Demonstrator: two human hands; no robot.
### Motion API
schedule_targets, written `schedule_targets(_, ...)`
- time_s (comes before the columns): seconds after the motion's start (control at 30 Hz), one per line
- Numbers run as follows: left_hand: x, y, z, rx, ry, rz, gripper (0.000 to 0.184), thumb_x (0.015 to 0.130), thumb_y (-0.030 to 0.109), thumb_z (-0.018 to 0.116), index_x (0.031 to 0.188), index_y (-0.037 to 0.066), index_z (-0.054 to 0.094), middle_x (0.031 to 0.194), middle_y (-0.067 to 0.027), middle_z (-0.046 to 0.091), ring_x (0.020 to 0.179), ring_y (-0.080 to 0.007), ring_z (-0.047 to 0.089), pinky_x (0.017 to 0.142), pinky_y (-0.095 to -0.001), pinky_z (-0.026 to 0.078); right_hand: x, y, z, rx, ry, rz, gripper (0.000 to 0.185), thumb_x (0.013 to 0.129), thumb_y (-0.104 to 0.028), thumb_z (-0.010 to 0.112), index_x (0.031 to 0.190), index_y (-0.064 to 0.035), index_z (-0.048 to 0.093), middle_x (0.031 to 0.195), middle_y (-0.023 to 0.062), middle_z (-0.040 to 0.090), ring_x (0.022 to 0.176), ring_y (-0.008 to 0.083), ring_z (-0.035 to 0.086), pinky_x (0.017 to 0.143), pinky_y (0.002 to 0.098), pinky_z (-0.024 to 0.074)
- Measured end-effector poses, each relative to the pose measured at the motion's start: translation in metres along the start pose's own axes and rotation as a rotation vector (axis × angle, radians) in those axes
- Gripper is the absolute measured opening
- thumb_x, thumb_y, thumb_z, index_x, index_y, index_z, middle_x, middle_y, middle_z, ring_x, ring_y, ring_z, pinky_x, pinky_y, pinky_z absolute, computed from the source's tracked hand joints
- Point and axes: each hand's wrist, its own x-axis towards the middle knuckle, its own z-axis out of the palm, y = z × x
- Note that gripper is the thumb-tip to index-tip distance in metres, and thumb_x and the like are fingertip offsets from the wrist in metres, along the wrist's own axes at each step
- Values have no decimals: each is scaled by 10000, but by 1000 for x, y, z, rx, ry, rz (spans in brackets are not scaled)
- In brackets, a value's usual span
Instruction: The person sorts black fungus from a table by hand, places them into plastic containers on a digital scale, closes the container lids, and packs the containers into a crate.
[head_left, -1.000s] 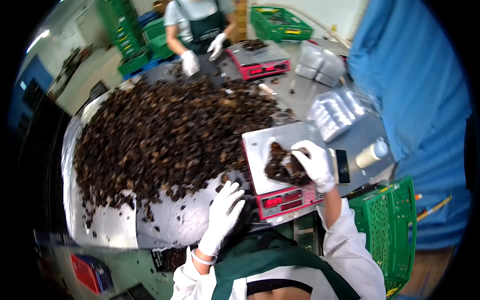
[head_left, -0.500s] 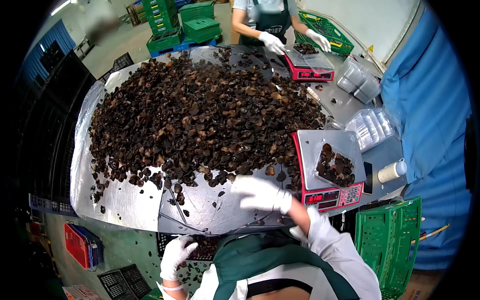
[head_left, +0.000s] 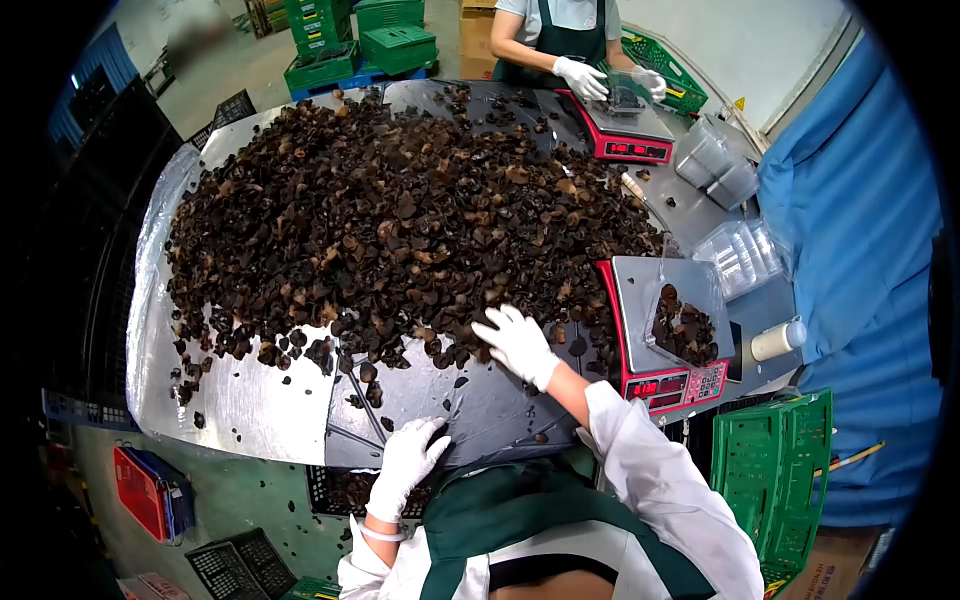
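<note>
A broad heap of dark brown wood ear mushrooms (head_left: 400,220) covers much of the metal table (head_left: 270,400). My right hand (head_left: 518,345), in a white glove, reaches the heap's near edge with its fingers spread and nothing visible in them. At the table's front edge is my left hand (head_left: 408,462), also gloved, thumb apart from the fingers and nothing seen in it. To the right, a clear plastic tray (head_left: 684,330) with mushrooms in it rests on a red weighing scale (head_left: 640,290), whose display is lit.
Across the table a co-worker's gloved hands (head_left: 610,80) hold a clear container above a second scale (head_left: 630,150). Stacked clear trays (head_left: 740,258) and a white bottle (head_left: 778,341) are at the right. Green crates (head_left: 770,480) stand below. A black crate (head_left: 320,490) sits under the front edge.
My right hand has moved forward to the heap, its fingers spreading. My left hand has risen from below the table's front edge to its surface. The co-worker's hands have come together around a container.
</note>
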Motion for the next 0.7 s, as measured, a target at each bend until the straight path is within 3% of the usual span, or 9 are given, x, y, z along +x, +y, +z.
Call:
schedule_targets(0.13,4,-12,11,-45,72,-47,292,847,275,643,1045,60,640,1003,-130,654,974,-309,608,861,-389,480,-62,-9,2,82,143,-171,402,785,-188,614,1187,-195,600,1282,83,529,1236,292,453,848,393,455)
schedule_targets(0.23,16,-16,17,-38,193,-30,260,830,237,659,1018,59,640,1047,-122,645,1005,-304,598,867,-390,480,-102,-10,-12,181,158,-198,392,786,-124,558,1172,-175,609,1259,78,553,1230,287,474,867,384,458)
schedule_targets(0.37,42,-13,20,-29,261,-6,305,809,226,676,1067,67,639,1086,-119,637,1031,-299,592,877,-383,478,-132,12,-2,206,248,-34,304,757,-89,598,1045,-151,675,1153,68,618,1112,262,575,855,334,505)
schedule_targets(0.5,72,2,29,-30,246,117,357,802,244,685,1101,57,628,1107,-119,631,1023,-291,594,864,-383,482,-143,26,-10,574,316,346,289,793,7,585,1050,-104,659,1132,115,612,1060,290,595,893,337,503)
schedule_targets(0.67,104,26,59,-27,136,297,481,797,323,686,1188,64,580,1143,-111,608,1010,-276,582,831,-374,483,-129,42,-11,714,473,414,317,791,49,548,1076,-65,628,1114,136,603,1066,303,579,934,351,461)
schedule_targets(0.7,110,29,66,-12,139,323,515,792,331,686,1213,62,562,1170,-114,598,1027,-273,573,832,-366,480,-123,45,-10,701,460,430,334,793,-2,588,1120,-65,621,1127,144,594,1073,305,571,944,350,453)
